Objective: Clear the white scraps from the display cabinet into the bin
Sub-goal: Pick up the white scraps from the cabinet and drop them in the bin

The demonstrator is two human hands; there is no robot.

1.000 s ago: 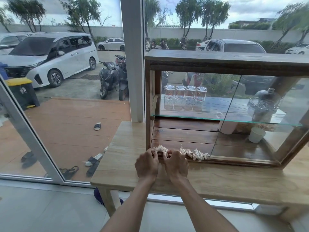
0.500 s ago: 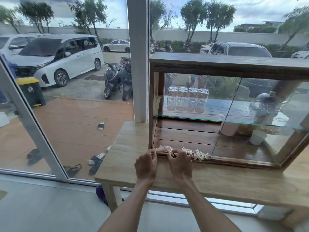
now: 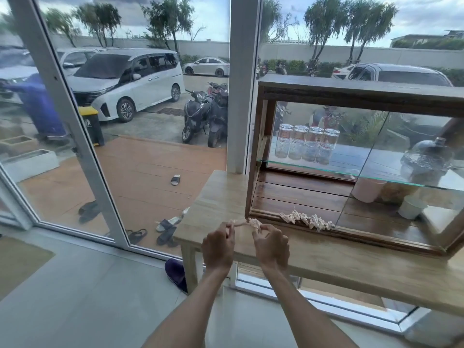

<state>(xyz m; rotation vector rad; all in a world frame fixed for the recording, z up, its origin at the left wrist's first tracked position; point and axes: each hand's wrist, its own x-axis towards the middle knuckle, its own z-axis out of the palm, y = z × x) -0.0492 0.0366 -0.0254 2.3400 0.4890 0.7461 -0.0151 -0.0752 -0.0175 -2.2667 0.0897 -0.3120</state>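
Pinching grip: a strip of white scrap point(image 3: 247, 223) is held between both hands in front of the cabinet's left corner.
Hidden: fingertips are curled away from view; the cabinet's right end is cut off by the frame edge; no bin for the scraps can be made out indoors.
Left hand point(image 3: 218, 247): closed on the scrap's thin left end.
Right hand point(image 3: 271, 246): closed on the bunched right end.
Remaining scraps point(image 3: 306, 219): a white pile is seen on the front sill of the display cabinet point(image 3: 351, 92).
Table point(image 3: 351, 270): the cabinet is carried on it.
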